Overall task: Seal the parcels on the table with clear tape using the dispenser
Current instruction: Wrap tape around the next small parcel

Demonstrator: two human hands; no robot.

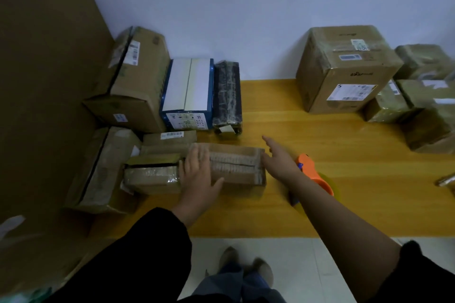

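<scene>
A long, low cardboard parcel (236, 167) lies on the yellow wooden table (320, 204), its top flaps meeting in a seam. My left hand (198, 174) rests flat on its top near the middle, fingers straight. My right hand (277, 158) touches the parcel's right end with straight fingers, holding nothing. The orange tape dispenser (314, 174) lies on the table just right of my right wrist, partly hidden behind my forearm.
Stacked boxes crowd the left: a tall brown carton (138, 81), a blue-and-white box (187, 96), a dark wrapped parcel (227, 96). A large taped carton (344, 69) and wrapped parcels (423, 96) stand at the back right. The table's front edge is near my feet.
</scene>
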